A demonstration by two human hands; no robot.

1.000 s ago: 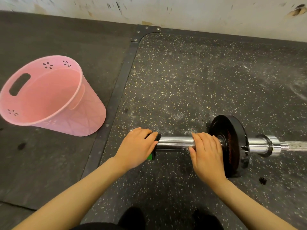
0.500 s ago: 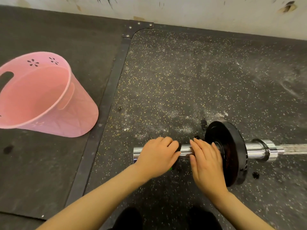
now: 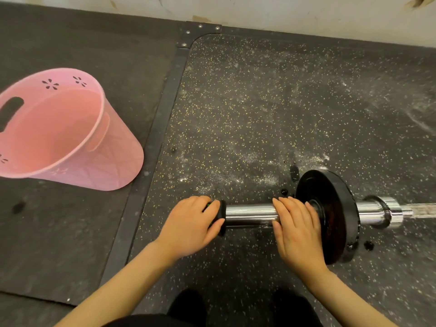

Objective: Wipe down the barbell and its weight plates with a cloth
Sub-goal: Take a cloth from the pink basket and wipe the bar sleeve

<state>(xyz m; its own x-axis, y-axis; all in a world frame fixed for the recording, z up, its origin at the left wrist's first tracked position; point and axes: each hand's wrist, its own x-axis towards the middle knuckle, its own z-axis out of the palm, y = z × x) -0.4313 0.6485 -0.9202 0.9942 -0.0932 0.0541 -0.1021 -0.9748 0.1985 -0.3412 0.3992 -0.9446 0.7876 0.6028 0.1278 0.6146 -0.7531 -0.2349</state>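
Observation:
The barbell lies on the speckled rubber floor, its chrome sleeve (image 3: 250, 213) pointing left. One black weight plate (image 3: 337, 208) stands on the sleeve, and the bar's chrome shoulder (image 3: 389, 212) shows beyond it. My left hand (image 3: 191, 227) grips a black collar with a green part (image 3: 220, 212) at the sleeve's left end. My right hand (image 3: 297, 230) rests on the sleeve right against the plate, fingers laid straight over the metal. I see no cloth in either hand.
A pink plastic bucket (image 3: 101, 114) lies tipped on the dark mat at the left. A black border strip (image 3: 153, 142) divides that mat from the speckled floor. The pale wall (image 3: 283, 10) runs along the back. My dark-clothed knees fill the bottom edge.
Half a second ago my left hand had slid the collar in close to my right hand. It has since pulled back out to the sleeve's left end. My right hand stayed by the plate.

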